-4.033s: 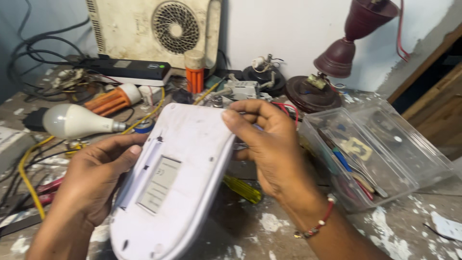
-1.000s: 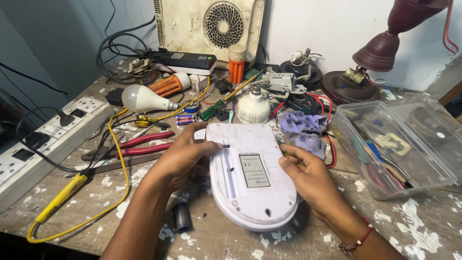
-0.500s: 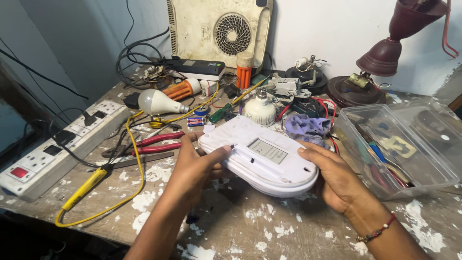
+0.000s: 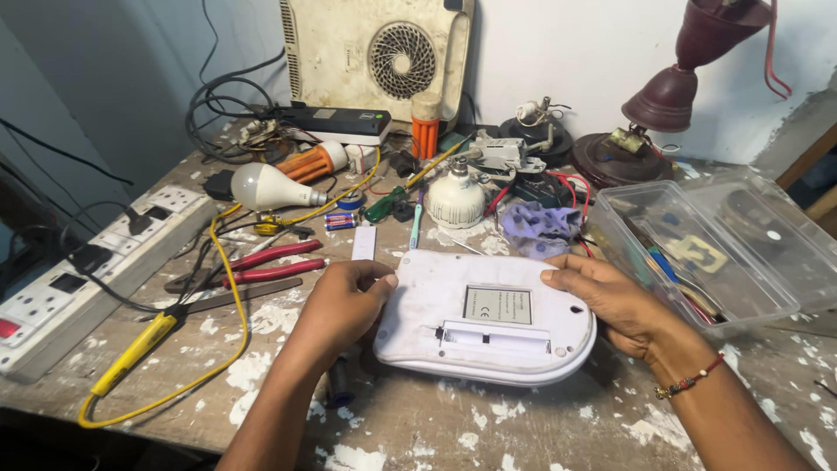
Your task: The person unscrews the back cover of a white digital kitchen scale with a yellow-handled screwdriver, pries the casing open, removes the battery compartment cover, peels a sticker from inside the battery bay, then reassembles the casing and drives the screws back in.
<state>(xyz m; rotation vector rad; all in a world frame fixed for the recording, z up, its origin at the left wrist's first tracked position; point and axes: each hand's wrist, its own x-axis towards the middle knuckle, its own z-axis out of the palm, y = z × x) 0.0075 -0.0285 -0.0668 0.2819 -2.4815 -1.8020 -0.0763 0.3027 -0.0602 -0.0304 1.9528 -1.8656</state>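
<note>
Two hands (image 4: 344,305) beside white device (image 4: 486,318), face-down, long axis left-right.

You work at a worn bench (image 4: 488,427) whose grey top is covered with flakes of white paint. Behind it you see a plain white wall (image 4: 575,52), and on your left a darker grey-blue wall (image 4: 105,78). The light is soft and even, with no hard shadows.
</note>
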